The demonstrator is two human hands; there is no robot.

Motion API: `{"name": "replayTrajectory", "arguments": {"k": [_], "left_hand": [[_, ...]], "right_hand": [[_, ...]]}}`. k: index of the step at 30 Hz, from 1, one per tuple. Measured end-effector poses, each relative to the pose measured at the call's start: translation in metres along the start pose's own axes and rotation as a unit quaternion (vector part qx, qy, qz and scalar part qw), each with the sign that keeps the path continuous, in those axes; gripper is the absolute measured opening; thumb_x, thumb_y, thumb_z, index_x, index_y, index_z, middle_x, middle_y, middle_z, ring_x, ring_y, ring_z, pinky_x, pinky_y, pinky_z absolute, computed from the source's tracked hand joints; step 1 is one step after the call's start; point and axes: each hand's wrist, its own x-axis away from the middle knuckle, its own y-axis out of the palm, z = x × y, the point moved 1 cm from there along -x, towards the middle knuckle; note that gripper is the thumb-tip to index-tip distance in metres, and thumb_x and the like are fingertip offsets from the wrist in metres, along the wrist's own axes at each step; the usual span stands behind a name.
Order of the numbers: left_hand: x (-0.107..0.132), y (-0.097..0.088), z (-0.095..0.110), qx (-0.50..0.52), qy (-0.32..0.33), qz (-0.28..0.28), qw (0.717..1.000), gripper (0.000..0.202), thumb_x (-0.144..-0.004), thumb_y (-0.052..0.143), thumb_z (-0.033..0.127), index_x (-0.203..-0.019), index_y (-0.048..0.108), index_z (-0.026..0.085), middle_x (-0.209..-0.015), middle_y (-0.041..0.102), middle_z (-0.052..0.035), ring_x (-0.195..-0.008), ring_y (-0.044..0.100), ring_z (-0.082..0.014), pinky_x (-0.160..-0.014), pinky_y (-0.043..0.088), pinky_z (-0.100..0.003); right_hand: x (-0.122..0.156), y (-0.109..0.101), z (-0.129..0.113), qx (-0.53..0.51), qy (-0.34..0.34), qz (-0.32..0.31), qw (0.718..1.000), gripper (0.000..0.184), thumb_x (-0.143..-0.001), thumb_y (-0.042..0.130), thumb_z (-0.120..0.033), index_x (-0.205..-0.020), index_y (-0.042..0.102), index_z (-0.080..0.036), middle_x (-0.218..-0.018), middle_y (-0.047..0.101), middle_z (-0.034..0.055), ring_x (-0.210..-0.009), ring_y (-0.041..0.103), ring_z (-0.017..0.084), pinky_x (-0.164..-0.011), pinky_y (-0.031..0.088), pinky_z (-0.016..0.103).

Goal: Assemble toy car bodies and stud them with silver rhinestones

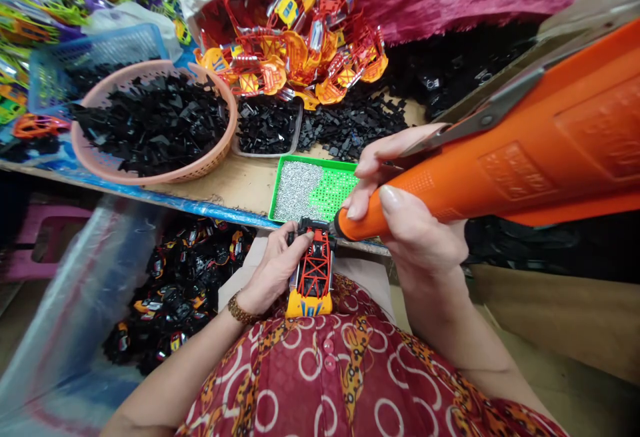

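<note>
My left hand (273, 270) is closed around a small toy car (314, 274) with a red frame and a yellow end, held just below the table edge over my lap. My right hand (407, 207) grips a big orange electric screwdriver (500, 164). Its tip touches the car's black upper end. A green tray (345, 187) with a heap of tiny silver screws lies on the table just above the car.
A pink basket (200, 169) of black plastic parts sits at the left. More black parts fill a clear tray (267, 127) and a loose pile. Orange and yellow car bodies (295, 50) are heaped behind. A plastic bag of assembled cars (185, 284) lies below the table.
</note>
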Motion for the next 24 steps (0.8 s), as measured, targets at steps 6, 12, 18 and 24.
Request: {"name": "replayTrajectory", "arguments": {"k": [6,12,18,24], "left_hand": [[-0.0026,0.0011,0.0003,-0.019,0.02,-0.043,0.999,0.028,-0.08,0.08,0.039,-0.092,0.066,0.018,-0.079,0.065,0.0023,-0.064,0.054,-0.011,-0.061,0.044,-0.022],[-0.004,0.0022,-0.0018,-0.007,0.037,-0.034,0.999,0.026,-0.078,0.081,0.036,-0.083,0.062,0.019,-0.072,0.059,0.0052,-0.058,0.048,-0.0089,-0.055,0.039,-0.021],[0.0018,0.0036,-0.001,-0.002,0.03,-0.032,0.999,0.022,-0.077,0.08,0.033,-0.08,0.062,0.019,-0.067,0.057,0.0055,-0.055,0.046,-0.0083,-0.053,0.039,-0.02],[0.0013,-0.0007,-0.0041,-0.007,0.03,-0.033,0.999,0.025,-0.077,0.08,0.036,-0.084,0.064,0.018,-0.071,0.062,0.0047,-0.056,0.05,-0.0088,-0.055,0.042,-0.02]], "right_hand": [[0.0005,0.0011,0.0037,-0.021,-0.013,-0.003,1.0,0.029,-0.084,0.076,-0.048,-0.102,0.064,-0.03,-0.098,0.063,0.0,-0.059,0.068,0.013,-0.057,0.062,0.033],[-0.0005,0.0013,0.0012,-0.028,0.003,-0.012,1.0,0.029,-0.084,0.075,-0.046,-0.095,0.055,-0.029,-0.082,0.06,-0.0035,-0.052,0.063,0.013,-0.052,0.06,0.034],[0.0054,0.0048,0.0029,-0.022,-0.011,-0.027,0.999,0.022,-0.083,0.065,-0.026,-0.092,0.045,-0.03,-0.073,0.053,-0.0073,-0.048,0.059,0.012,-0.053,0.06,0.035],[0.0046,-0.0007,0.0011,-0.076,-0.027,-0.078,0.994,0.018,-0.085,0.062,-0.019,-0.095,0.051,-0.03,-0.075,0.053,-0.0071,-0.05,0.06,0.012,-0.05,0.058,0.033]]}}
